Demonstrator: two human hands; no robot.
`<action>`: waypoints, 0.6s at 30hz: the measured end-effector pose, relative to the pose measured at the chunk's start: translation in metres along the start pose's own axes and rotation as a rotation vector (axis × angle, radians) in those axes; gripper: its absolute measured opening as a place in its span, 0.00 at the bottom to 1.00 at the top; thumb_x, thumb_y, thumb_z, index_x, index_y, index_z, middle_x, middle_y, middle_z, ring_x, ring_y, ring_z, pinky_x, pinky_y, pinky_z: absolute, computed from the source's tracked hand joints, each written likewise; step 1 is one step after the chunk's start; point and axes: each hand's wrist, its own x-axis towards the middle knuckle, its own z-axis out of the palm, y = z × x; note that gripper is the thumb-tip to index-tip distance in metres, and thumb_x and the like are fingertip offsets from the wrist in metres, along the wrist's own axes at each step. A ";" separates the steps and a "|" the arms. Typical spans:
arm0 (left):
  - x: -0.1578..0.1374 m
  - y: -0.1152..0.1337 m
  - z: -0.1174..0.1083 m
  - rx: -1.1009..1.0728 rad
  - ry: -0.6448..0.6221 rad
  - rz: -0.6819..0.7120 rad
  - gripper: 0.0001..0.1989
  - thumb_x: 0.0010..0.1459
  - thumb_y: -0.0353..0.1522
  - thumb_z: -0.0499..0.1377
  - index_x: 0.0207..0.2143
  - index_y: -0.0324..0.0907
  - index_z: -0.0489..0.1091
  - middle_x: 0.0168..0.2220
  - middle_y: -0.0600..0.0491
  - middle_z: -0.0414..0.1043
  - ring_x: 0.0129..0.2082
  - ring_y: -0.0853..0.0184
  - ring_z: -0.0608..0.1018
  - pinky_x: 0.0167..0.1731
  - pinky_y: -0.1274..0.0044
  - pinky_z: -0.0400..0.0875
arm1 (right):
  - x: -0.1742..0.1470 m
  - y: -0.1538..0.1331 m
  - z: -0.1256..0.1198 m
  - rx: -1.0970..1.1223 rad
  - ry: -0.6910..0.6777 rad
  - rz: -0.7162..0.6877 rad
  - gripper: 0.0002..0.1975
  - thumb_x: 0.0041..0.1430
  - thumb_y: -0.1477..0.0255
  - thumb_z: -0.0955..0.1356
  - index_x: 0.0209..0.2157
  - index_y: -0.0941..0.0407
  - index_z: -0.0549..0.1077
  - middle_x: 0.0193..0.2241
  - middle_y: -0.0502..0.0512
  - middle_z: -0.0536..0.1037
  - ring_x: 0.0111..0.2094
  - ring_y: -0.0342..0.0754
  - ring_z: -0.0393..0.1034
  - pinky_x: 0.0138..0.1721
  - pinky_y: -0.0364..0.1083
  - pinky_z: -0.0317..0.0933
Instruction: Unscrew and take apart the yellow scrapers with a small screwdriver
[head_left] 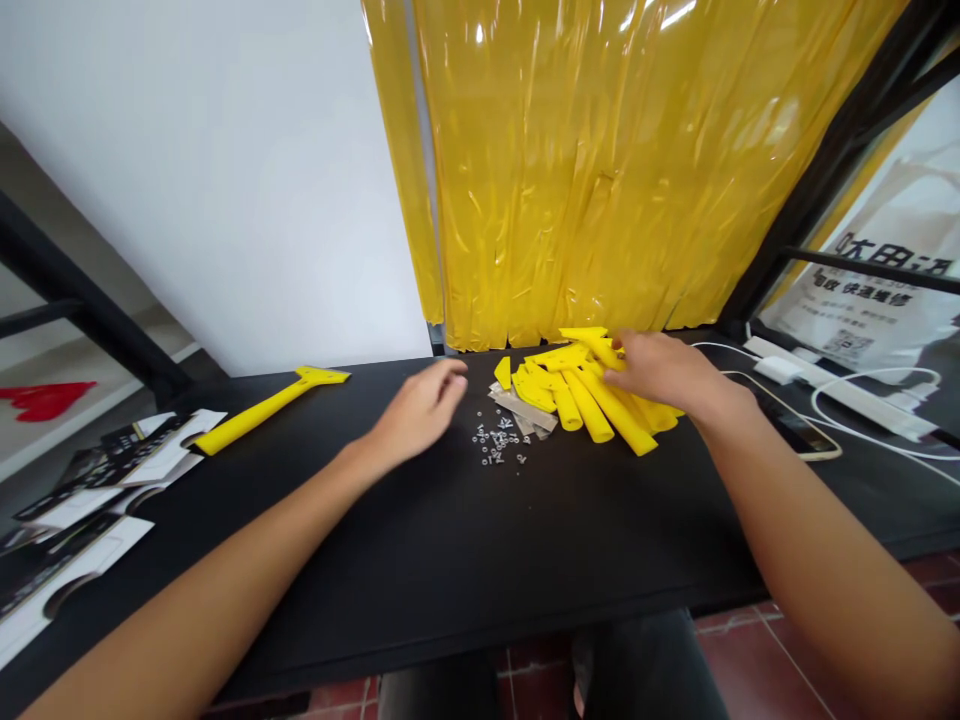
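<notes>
My right hand [667,372] is closed on a yellow plastic scraper handle [600,345] at the top of a pile. Under and beside it lie several more yellow handles [619,410] and flat yellow head pieces [534,388]. My left hand [426,412] hovers left of the pile, its fingers loosely bent and apart, with nothing in it. Between the hands, small nuts and screws [496,442] are scattered on the black table [525,550]. Thin metal blades [529,410] lie against the pile. A single yellow scraper [262,410] with a T-shaped head lies far left.
Black-and-white printed card sleeves [97,500] are stacked at the left. On the right are a phone [795,425], a white power strip [847,385] and loose cables. A yellow plastic strip curtain [600,170] and a white panel [262,180] stand behind the table.
</notes>
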 end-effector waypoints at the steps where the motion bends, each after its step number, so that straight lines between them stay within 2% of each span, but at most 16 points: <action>1: 0.003 -0.008 -0.009 0.030 0.007 -0.048 0.17 0.68 0.39 0.49 0.51 0.42 0.70 0.41 0.48 0.76 0.39 0.63 0.76 0.41 0.72 0.67 | -0.001 -0.001 0.001 -0.012 -0.010 -0.001 0.24 0.57 0.59 0.66 0.50 0.60 0.71 0.45 0.69 0.78 0.44 0.64 0.75 0.37 0.53 0.63; 2: 0.006 -0.018 -0.018 0.061 -0.037 -0.083 0.17 0.67 0.41 0.50 0.48 0.41 0.71 0.40 0.48 0.76 0.38 0.63 0.77 0.39 0.72 0.67 | -0.001 -0.003 0.001 -0.022 -0.019 0.000 0.25 0.58 0.59 0.65 0.52 0.60 0.70 0.47 0.70 0.78 0.45 0.64 0.74 0.37 0.53 0.64; 4: 0.008 -0.039 -0.033 0.156 -0.219 -0.138 0.20 0.61 0.46 0.56 0.46 0.41 0.73 0.38 0.48 0.77 0.35 0.62 0.77 0.35 0.73 0.67 | -0.002 -0.005 0.002 -0.034 -0.032 0.006 0.26 0.59 0.58 0.64 0.53 0.60 0.68 0.48 0.70 0.77 0.46 0.65 0.74 0.38 0.54 0.64; 6: 0.009 -0.056 -0.043 0.229 -0.358 -0.135 0.24 0.54 0.50 0.62 0.45 0.42 0.75 0.41 0.46 0.77 0.36 0.60 0.77 0.35 0.73 0.66 | -0.001 -0.005 0.002 -0.039 -0.037 0.013 0.26 0.59 0.58 0.64 0.54 0.60 0.68 0.49 0.70 0.77 0.47 0.65 0.74 0.38 0.54 0.64; 9: 0.009 -0.065 -0.049 0.281 -0.426 -0.212 0.20 0.51 0.48 0.64 0.39 0.44 0.77 0.35 0.50 0.79 0.32 0.61 0.77 0.31 0.75 0.64 | -0.001 -0.005 0.001 -0.033 -0.044 0.019 0.26 0.60 0.57 0.64 0.53 0.59 0.68 0.49 0.71 0.77 0.47 0.67 0.73 0.39 0.56 0.65; 12: 0.008 -0.056 -0.048 0.342 -0.470 -0.266 0.09 0.50 0.41 0.63 0.30 0.46 0.77 0.27 0.53 0.77 0.27 0.63 0.75 0.27 0.75 0.61 | -0.002 -0.006 -0.001 -0.008 -0.042 0.035 0.26 0.60 0.54 0.64 0.52 0.59 0.69 0.48 0.71 0.77 0.48 0.66 0.73 0.41 0.56 0.65; 14: 0.006 -0.046 -0.045 0.414 -0.450 -0.269 0.05 0.49 0.36 0.63 0.27 0.46 0.77 0.26 0.52 0.77 0.26 0.63 0.75 0.26 0.74 0.60 | -0.002 -0.007 -0.002 0.010 -0.032 0.050 0.27 0.60 0.53 0.64 0.51 0.59 0.70 0.48 0.71 0.76 0.48 0.65 0.73 0.42 0.55 0.64; 18: 0.004 -0.026 -0.031 0.665 -0.316 -0.138 0.06 0.51 0.31 0.60 0.26 0.40 0.76 0.28 0.44 0.76 0.28 0.57 0.77 0.28 0.71 0.64 | -0.001 -0.007 -0.001 0.034 -0.011 0.057 0.29 0.60 0.52 0.64 0.52 0.59 0.70 0.49 0.70 0.76 0.49 0.66 0.73 0.43 0.56 0.65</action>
